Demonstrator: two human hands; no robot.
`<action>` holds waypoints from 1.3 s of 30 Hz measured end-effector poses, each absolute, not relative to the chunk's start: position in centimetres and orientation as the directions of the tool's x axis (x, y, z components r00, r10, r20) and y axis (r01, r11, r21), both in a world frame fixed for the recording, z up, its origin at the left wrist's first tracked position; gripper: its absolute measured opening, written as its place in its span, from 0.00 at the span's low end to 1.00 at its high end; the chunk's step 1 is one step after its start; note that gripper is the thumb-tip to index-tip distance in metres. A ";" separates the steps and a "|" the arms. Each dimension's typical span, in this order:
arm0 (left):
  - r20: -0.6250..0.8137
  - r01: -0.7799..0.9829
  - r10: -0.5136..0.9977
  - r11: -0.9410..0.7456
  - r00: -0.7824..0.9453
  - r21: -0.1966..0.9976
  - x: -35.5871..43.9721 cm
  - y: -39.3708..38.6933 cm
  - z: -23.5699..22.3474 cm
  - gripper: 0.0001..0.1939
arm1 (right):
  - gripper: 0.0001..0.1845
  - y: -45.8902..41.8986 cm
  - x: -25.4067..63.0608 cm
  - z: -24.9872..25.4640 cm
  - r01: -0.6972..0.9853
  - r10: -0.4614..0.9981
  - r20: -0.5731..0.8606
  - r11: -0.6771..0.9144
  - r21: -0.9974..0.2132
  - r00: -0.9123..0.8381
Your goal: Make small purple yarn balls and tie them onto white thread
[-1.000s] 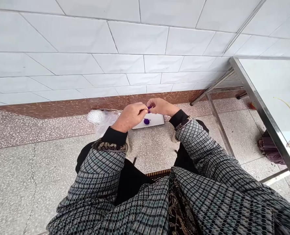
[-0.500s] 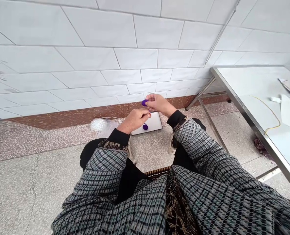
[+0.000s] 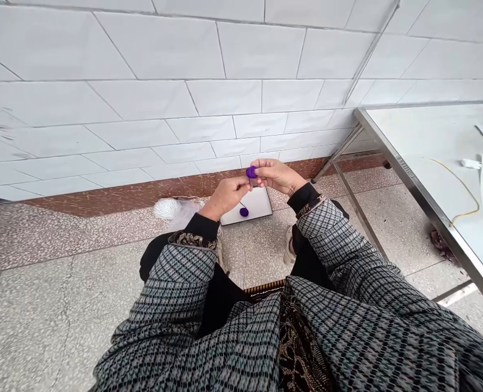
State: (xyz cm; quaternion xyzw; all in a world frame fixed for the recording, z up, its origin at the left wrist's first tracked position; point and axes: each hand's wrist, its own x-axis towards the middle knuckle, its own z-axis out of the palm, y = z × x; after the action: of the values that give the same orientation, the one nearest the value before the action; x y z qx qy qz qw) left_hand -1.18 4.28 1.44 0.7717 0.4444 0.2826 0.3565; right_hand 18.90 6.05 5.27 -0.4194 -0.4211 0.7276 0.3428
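My right hand pinches a small ball of purple yarn between thumb and fingertips. Just to its left, my left hand is closed in a pinch on a thin strand of yarn that runs up to the ball. A second small purple yarn ball lies below the hands in a shallow white tray with a dark rim. A thread leads from this lower ball up toward my left hand. Part of the tray is hidden behind my left hand.
White yarn and clear plastic wrapping lie on the speckled floor left of the tray. A white-tiled wall rises in front. On the right stands a metal-edged table with a yellow cord on it.
My right hand has moved slightly right with the yarn ball, and the hands are a little farther apart. The ball shows more clearly at the fingertips. The view has shifted slightly.
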 end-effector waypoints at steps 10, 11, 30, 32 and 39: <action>0.274 0.500 0.824 -0.529 0.495 0.686 -1.3 3.5 1.1 0.12 | 0.16 5.5 18.7 3.4 0.331 0.844 -0.342 -0.211 -0.920 -0.412; 0.283 0.507 0.835 -0.520 0.472 0.688 -1.4 3.5 1.1 0.12 | 0.15 5.3 18.9 3.6 0.337 0.807 -0.365 -0.220 -0.915 -0.465; 0.230 0.490 0.849 -0.474 0.476 0.732 -1.2 3.2 0.7 0.12 | 0.16 5.1 18.7 3.9 0.377 0.829 -0.365 -0.205 -0.903 -0.423; 0.234 0.540 0.883 -0.439 0.406 0.718 -1.7 3.4 0.9 0.12 | 0.15 4.7 19.0 4.3 0.274 0.750 -0.382 -0.272 -0.922 -0.540; 0.196 0.497 0.860 -0.443 0.472 0.746 -0.6 3.1 0.0 0.12 | 0.09 5.1 18.4 4.1 -0.195 0.892 -0.263 -0.350 -0.916 -0.367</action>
State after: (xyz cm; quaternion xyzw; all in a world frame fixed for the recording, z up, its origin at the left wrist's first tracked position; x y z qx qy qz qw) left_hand -0.57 3.08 0.01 0.7987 0.4246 0.2894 0.3131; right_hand 18.37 5.06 4.10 -0.4125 -0.4225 0.7107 0.3824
